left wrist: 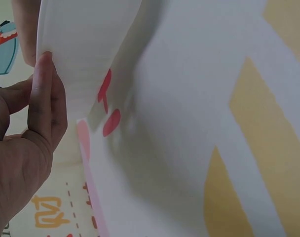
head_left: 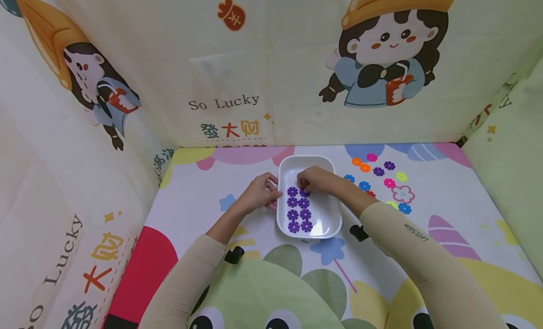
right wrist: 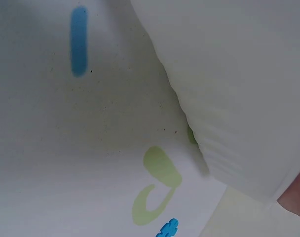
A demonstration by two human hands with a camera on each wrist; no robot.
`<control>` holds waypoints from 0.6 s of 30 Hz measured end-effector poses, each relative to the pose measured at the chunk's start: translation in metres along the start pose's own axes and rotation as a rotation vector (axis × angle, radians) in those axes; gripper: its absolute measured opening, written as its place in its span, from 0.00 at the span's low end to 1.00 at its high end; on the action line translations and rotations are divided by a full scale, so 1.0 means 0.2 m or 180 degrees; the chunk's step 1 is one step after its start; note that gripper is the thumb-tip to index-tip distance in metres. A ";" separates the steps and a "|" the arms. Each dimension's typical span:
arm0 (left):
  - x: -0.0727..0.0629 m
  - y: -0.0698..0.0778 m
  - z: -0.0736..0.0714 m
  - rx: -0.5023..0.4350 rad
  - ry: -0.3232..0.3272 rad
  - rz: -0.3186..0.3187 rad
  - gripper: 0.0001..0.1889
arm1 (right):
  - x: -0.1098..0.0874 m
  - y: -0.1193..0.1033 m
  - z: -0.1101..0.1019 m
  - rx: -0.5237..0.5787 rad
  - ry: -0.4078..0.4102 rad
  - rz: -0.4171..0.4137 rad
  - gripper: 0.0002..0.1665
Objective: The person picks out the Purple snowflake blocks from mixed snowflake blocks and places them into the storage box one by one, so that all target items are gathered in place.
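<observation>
A white rectangular tray (head_left: 324,216) stands in the middle of the table. Two columns of purple flower-shaped pieces (head_left: 292,215) lie in its left half. My left hand (head_left: 258,193) holds the tray's left side, thumb at the rim; in the left wrist view its fingers (left wrist: 41,98) lie against the outer wall. Inside the tray, my right hand (head_left: 318,179) has its fingertips curled down at the top of the right column, pinching a purple flower piece (head_left: 304,193) that they partly cover. Only a sliver of that hand shows past the tray in the right wrist view.
Right of the tray lie loose flower pieces in several colours, among them orange (head_left: 364,168), pink (head_left: 389,183), blue (head_left: 405,208) and dark purple (head_left: 389,165). The tablecloth (head_left: 254,159) bears cartoon prints. Printed cloth walls (head_left: 292,84) close off the back and both sides.
</observation>
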State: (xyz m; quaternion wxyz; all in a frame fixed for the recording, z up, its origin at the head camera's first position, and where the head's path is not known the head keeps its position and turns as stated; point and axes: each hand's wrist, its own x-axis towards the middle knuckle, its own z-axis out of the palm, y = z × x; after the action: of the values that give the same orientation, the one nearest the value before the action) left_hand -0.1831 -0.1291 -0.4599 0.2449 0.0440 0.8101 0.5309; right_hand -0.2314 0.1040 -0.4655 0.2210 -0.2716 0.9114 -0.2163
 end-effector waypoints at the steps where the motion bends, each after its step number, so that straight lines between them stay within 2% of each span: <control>1: 0.00 0.00 0.00 -0.0004 0.0001 -0.0004 0.20 | 0.00 0.00 0.00 0.0003 0.0005 0.0001 0.04; 10: 0.01 0.00 0.00 -0.0006 0.0004 0.0006 0.20 | -0.04 -0.01 -0.05 0.0060 0.0120 -0.0046 0.03; 14: 0.00 0.00 0.00 0.0012 0.0009 0.0011 0.20 | -0.08 0.00 -0.08 -0.0005 0.0289 -0.0188 0.03; 18: 0.00 0.01 0.00 0.0026 0.0000 -0.0008 0.20 | -0.13 0.02 -0.09 0.0080 0.0479 -0.0274 0.06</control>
State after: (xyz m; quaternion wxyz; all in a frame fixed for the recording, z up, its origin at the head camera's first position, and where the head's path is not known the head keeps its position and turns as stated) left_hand -0.1828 -0.1289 -0.4588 0.2453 0.0440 0.8123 0.5274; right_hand -0.2221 0.1267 -0.4451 0.1457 -0.2907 0.9101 -0.2569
